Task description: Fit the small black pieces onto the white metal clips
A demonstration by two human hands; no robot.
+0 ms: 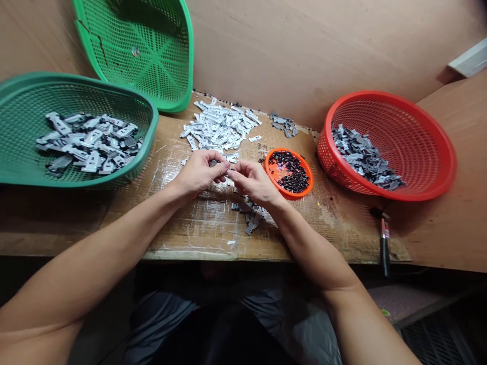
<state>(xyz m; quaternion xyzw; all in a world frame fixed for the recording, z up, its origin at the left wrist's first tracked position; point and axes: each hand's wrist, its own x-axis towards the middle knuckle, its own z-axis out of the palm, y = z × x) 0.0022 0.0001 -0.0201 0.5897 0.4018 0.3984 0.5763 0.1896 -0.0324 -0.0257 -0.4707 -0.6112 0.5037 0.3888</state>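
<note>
My left hand [204, 174] is closed in a pinch around a small grey metal part [213, 163], most of it hidden by the fingers. Fingertip to fingertip with it, my right hand [251, 180] is also pinched shut; whatever sits between its thumb and finger is too small to name. Both hands are over the cardboard-covered bench. Just beyond them lies a heap of light flat metal pieces [220, 124]. Beside my right hand stands a shallow orange dish [268, 170] of small dark parts [294, 175]. Some grey metal plates [253, 219] lie partly under my right wrist.
At left is a dark green basket [150, 132] of assembled-looking metal pieces [93, 144]; a bright green basket [186, 61] leans behind it. A red basket [441, 152] at right holds grey plates [361, 154]. A hammer [384, 243] overhangs the front edge. More plates [284, 124] lie near the back wall.
</note>
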